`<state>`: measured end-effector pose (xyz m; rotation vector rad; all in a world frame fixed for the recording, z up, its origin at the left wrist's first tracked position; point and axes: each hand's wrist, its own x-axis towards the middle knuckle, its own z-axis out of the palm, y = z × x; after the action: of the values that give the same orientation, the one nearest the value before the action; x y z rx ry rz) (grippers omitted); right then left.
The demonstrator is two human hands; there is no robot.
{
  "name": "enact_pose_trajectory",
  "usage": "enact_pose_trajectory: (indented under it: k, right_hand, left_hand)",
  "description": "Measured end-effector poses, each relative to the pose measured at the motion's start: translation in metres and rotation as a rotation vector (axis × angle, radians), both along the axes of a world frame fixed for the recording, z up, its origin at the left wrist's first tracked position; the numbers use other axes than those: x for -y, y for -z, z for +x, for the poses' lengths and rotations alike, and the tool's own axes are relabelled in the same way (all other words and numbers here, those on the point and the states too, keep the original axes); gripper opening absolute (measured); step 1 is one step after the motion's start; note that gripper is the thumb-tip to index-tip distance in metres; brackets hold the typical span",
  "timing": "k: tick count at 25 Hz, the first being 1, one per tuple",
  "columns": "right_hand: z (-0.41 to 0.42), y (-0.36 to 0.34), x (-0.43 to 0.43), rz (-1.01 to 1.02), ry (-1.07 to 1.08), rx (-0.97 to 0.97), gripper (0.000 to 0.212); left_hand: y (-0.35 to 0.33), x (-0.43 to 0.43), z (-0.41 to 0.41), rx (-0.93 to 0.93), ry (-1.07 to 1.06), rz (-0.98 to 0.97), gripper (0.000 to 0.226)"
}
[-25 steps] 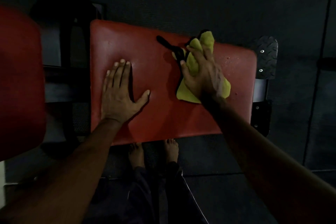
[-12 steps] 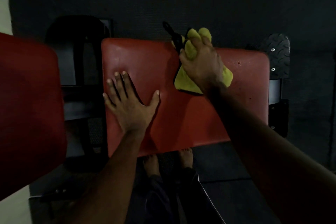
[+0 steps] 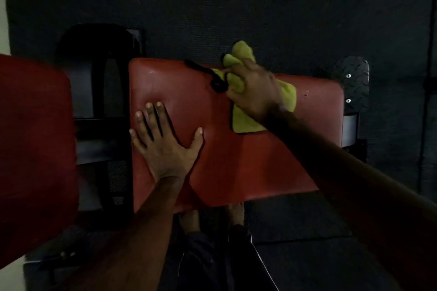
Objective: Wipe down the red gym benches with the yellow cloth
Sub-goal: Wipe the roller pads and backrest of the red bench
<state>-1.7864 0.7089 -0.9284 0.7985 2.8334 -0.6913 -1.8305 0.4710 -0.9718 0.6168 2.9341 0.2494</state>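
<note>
A red gym bench pad point(image 3: 248, 163) fills the middle of the view. My right hand point(image 3: 256, 87) grips a bunched yellow cloth point(image 3: 246, 120) at the pad's far edge, with part of the cloth sticking out past my fingers. A black strap or handle point(image 3: 212, 79) lies on the pad just left of that hand. My left hand point(image 3: 165, 142) rests flat on the pad's left part, fingers spread and straight. A second red pad point(image 3: 35, 149) sits at the far left.
A black metal frame point(image 3: 101, 125) separates the two red pads. A black treaded plate with bolts point(image 3: 353, 82) sticks out at the pad's right end. My bare feet point(image 3: 210, 217) stand on the dark rubber floor below the pad's near edge.
My right hand slid the cloth toward the pad's far edge and now sits slightly right of where it was. My left hand stayed flat on the pad. The camera shifted.
</note>
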Motion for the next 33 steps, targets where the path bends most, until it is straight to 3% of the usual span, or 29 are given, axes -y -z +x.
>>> enact_pose_trajectory:
  k: [4, 7, 9, 13, 15, 17, 21, 24, 26, 29, 33]
  right_hand:
    - [0.072, -0.007, -0.030, -0.008, 0.326, 0.035, 0.043]
    - [0.078, -0.006, -0.023, 0.058, 0.458, 0.077, 0.044]
    - [0.059, -0.006, -0.015, 0.080, 0.424, 0.067, 0.047]
    - [0.029, 0.000, -0.012, 0.113, 0.003, 0.037, 0.049]
    - [0.034, 0.001, -0.029, 0.065, -0.111, 0.066, 0.052]
    - [0.054, 0.000, -0.045, 0.031, -0.049, 0.084, 0.053]
    - [0.107, -0.005, -0.046, 0.058, 0.391, 0.043, 0.052]
    - [0.115, -0.007, -0.034, 0.089, 0.576, 0.127, 0.055]
    - [0.098, -0.006, -0.026, 0.074, 0.528, 0.110, 0.057]
    - [0.071, -0.008, -0.016, 0.069, 0.204, 0.017, 0.068]
    - [0.076, -0.005, -0.036, 0.021, 0.249, 0.025, 0.081]
  left_hand:
    - [0.001, 0.000, 0.001, -0.008, 0.005, 0.018, 0.101]
    - [0.001, -0.001, 0.002, -0.023, 0.001, 0.014, 0.100]
    - [0.001, 0.000, 0.003, -0.021, 0.002, 0.014, 0.100]
    - [0.002, 0.000, 0.003, -0.020, 0.009, 0.007, 0.099]
    - [0.003, 0.000, 0.002, -0.030, 0.005, -0.008, 0.098]
    - [0.003, -0.001, 0.003, -0.024, 0.016, -0.003, 0.098]
    - [0.001, -0.001, 0.002, -0.015, -0.001, 0.006, 0.098]
    - [-0.001, -0.004, 0.003, 0.002, -0.002, 0.010, 0.097]
    - [-0.005, -0.003, 0.001, 0.029, -0.034, 0.057, 0.098]
    - [-0.015, -0.006, -0.001, 0.165, -0.011, 0.155, 0.096]
    - [-0.027, -0.049, -0.003, 0.331, 0.378, 0.170, 0.097]
